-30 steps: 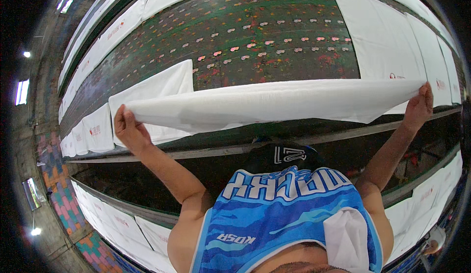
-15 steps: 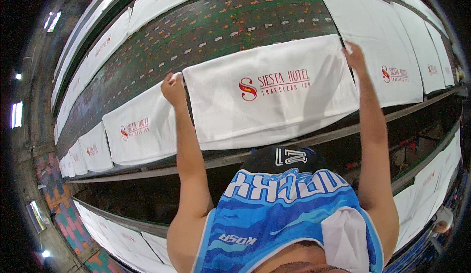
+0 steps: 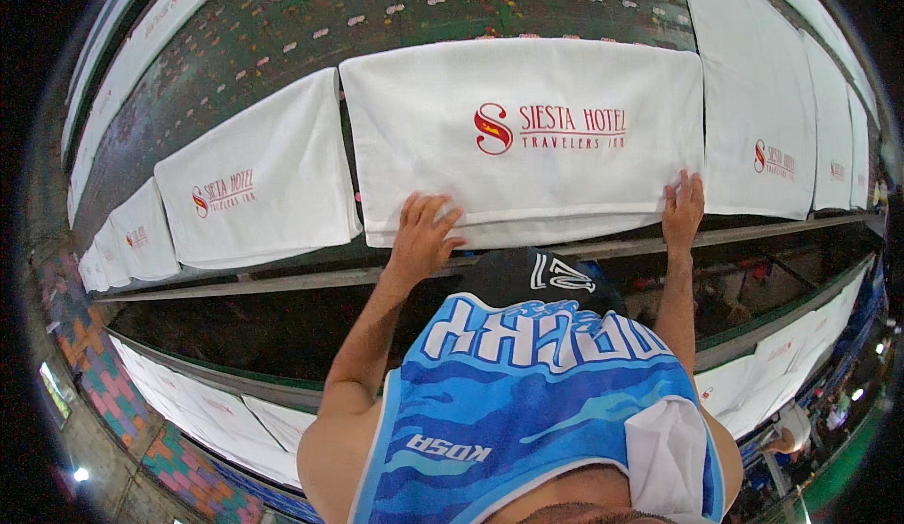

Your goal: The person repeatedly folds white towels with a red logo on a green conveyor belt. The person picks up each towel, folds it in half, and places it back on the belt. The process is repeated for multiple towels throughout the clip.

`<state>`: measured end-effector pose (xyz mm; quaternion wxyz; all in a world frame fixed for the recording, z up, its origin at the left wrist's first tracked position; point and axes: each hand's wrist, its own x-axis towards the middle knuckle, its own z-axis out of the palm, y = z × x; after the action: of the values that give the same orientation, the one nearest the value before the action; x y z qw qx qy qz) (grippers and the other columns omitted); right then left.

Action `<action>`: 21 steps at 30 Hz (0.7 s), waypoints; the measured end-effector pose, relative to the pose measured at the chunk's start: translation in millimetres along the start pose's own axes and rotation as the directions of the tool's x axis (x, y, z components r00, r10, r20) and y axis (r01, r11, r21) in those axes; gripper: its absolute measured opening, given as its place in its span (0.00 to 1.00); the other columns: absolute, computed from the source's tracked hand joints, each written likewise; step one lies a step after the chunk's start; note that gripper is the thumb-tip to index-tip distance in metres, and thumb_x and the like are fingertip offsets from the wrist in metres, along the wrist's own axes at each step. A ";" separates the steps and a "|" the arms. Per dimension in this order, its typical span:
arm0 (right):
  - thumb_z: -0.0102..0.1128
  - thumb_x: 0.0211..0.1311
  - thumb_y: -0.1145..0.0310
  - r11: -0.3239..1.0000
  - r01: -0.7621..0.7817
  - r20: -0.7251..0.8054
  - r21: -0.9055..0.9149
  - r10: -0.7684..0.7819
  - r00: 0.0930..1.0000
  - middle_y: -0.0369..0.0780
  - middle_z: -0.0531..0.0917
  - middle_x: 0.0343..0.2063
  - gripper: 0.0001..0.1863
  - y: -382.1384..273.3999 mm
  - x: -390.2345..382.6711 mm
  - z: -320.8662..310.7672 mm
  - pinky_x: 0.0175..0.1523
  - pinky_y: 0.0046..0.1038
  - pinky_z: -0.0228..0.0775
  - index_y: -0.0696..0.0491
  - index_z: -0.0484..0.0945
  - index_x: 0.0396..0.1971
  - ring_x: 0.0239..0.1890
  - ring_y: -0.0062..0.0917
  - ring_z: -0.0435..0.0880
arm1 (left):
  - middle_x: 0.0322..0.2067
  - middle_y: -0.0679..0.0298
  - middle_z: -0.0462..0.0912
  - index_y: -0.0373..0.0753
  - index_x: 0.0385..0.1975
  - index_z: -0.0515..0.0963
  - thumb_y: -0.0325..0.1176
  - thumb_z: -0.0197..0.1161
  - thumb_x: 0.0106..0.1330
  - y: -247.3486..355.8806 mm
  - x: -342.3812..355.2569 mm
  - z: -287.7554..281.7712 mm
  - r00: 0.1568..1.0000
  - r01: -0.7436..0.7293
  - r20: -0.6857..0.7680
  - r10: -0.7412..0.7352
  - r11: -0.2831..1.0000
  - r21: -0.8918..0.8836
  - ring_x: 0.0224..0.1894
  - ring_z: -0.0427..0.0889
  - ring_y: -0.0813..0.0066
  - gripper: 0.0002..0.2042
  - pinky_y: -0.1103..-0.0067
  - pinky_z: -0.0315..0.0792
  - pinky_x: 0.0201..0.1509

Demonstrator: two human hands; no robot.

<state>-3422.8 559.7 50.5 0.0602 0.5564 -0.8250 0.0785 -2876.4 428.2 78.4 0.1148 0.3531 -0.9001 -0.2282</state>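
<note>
While both bare hands are placed at its lower part, a white cloth (image 3: pixel 527 171) lies spread almost flat upon a long dark surface (image 3: pixel 471 1), in the middle of the view. The left hand (image 3: pixel 426 232) is open, with the palm turned down and the fingers a little apart, and it rests over the lower left part of the cloth, with the thumb pointing to the right. The right hand (image 3: pixel 684 211) is also open, its fingers rather straight and directed upward, at the lower right corner of the same cloth; neither hand appears to have hold of anything. On the cloth a red emblem with red lettering (image 3: pixel 573 128) is seen upright, and along the bottom a second layer shows under the upper one. To its left, another white cloth (image 3: pixel 259 171) lies separated by a narrow dark gap. To its right, a taller white cloth (image 3: pixel 758 100) is just beside it, but whether their edges overlap I cannot tell. Beyond the cloth, small pale marks (image 3: pixel 435 0) stand in rows on the dark surface. The person wears a blue sleeveless shirt (image 3: pixel 527 402), and a small white cloth (image 3: pixel 667 453) hangs at its right shoulder.
</note>
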 end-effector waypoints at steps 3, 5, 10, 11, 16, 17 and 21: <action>0.65 0.68 0.69 0.986 0.076 0.125 0.146 -0.095 0.988 0.48 0.73 0.69 0.22 13.4 1.9 -12.8 0.73 0.47 0.66 0.50 0.78 0.62 0.71 0.47 0.71 | 0.53 0.60 0.79 0.44 0.56 0.80 0.38 0.74 0.62 -9.7 -2.3 15.1 0.998 -0.060 -0.024 0.060 0.998 -0.014 0.58 0.77 0.57 0.22 0.56 0.67 0.67; 0.68 0.62 0.75 0.939 0.212 0.196 0.269 -0.269 0.943 0.46 0.75 0.67 0.22 20.1 6.5 -29.5 0.72 0.47 0.69 0.50 0.80 0.57 0.69 0.46 0.73 | 0.48 0.61 0.81 0.43 0.55 0.80 0.33 0.71 0.63 -12.2 1.6 23.9 0.992 -0.081 -0.096 0.082 0.997 0.014 0.52 0.79 0.58 0.20 0.60 0.72 0.59; 0.70 0.52 0.79 0.864 0.376 0.182 0.336 -0.451 0.874 0.44 0.79 0.61 0.26 15.4 21.1 -48.0 0.66 0.46 0.74 0.51 0.81 0.54 0.65 0.46 0.77 | 0.48 0.61 0.81 0.40 0.59 0.79 0.29 0.68 0.62 -14.0 5.1 44.5 0.977 -0.167 -0.110 0.184 0.975 0.150 0.53 0.79 0.59 0.22 0.62 0.72 0.61; 0.70 0.52 0.79 0.841 0.422 0.136 0.339 -0.488 0.862 0.44 0.80 0.60 0.26 20.2 23.0 -41.5 0.65 0.45 0.75 0.51 0.81 0.54 0.63 0.45 0.78 | 0.48 0.61 0.81 0.39 0.60 0.78 0.27 0.66 0.61 -11.8 7.2 50.0 0.975 -0.161 -0.129 0.180 0.976 0.146 0.54 0.78 0.59 0.24 0.63 0.72 0.62; 0.69 0.54 0.79 0.774 0.559 0.043 0.299 -0.596 0.802 0.45 0.82 0.53 0.24 29.2 28.6 -13.5 0.62 0.44 0.77 0.53 0.80 0.54 0.57 0.45 0.81 | 0.53 0.59 0.81 0.39 0.61 0.78 0.27 0.66 0.61 -0.9 26.4 54.1 0.951 -0.209 -0.174 0.255 0.947 0.243 0.56 0.80 0.59 0.24 0.64 0.74 0.61; 0.69 0.54 0.78 0.763 0.561 0.047 0.321 -0.604 0.795 0.46 0.82 0.53 0.24 31.3 31.1 -14.3 0.61 0.43 0.77 0.53 0.80 0.54 0.57 0.45 0.81 | 0.53 0.59 0.81 0.39 0.61 0.78 0.28 0.66 0.62 5.0 30.0 53.7 0.948 -0.215 -0.179 0.262 0.945 0.246 0.56 0.80 0.59 0.24 0.64 0.74 0.60; 0.70 0.57 0.74 0.729 0.553 0.082 0.404 -0.631 0.771 0.46 0.82 0.53 0.23 32.4 34.9 -37.2 0.64 0.45 0.74 0.54 0.80 0.54 0.57 0.44 0.81 | 0.53 0.59 0.82 0.41 0.61 0.77 0.28 0.66 0.63 42.3 52.4 69.2 0.942 -0.256 -0.165 0.291 0.945 0.203 0.56 0.81 0.59 0.24 0.64 0.75 0.61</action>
<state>-3465.4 547.3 91.5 -0.1092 0.7976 -0.5758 0.1431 -2964.4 442.3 41.4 0.1998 0.2535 -0.9419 -0.0932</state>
